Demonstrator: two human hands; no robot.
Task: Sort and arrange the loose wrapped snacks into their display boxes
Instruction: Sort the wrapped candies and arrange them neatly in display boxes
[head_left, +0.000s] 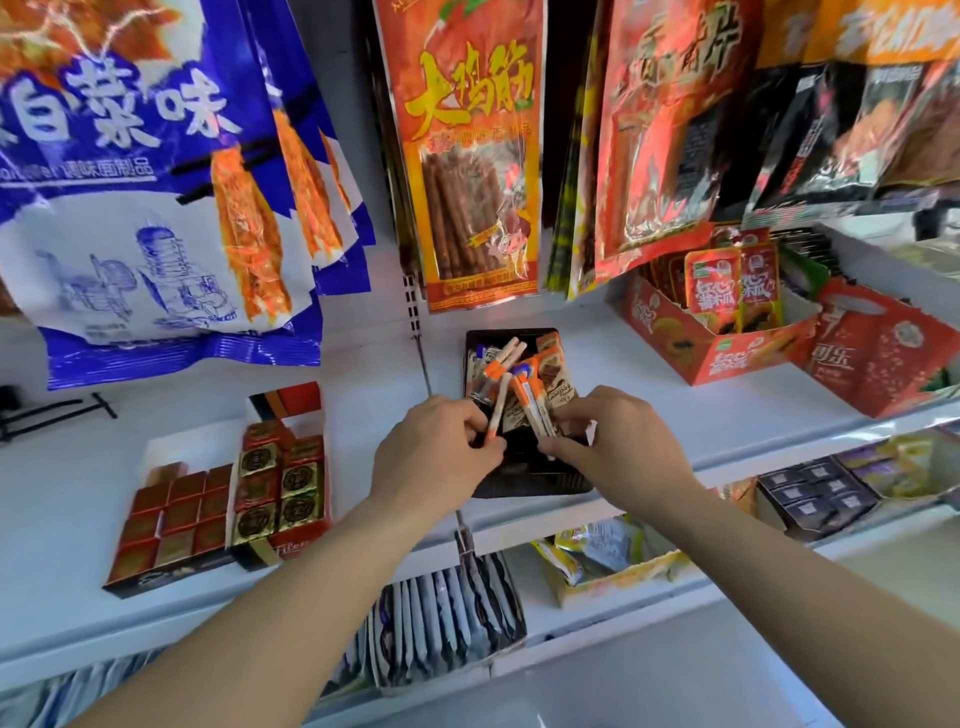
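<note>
I have both hands over the black display box (524, 467), which sits on the white shelf (649, 415) in the middle of the scene. My left hand (434, 457) pinches one thin white stick snack (497, 404) with an orange band, its grip closed on the near end; the stick's long axis runs from near-left up to far-right, tilted only a little off the near-far line. My right hand (618, 447) has its grip clenched on a small bundle of the same sticks (535, 410), and these lean the other way, fanning toward the far-left so the two sets almost cross above the box. More sticks and brown wrapped packets (558, 387) lie loose in the far half of the box, pointing in mixed directions. To the left on the shelf a tray of red and gold square sweets (228, 509) stands well apart; to the far right is an orange carton of red sachets (727, 332)
</note>
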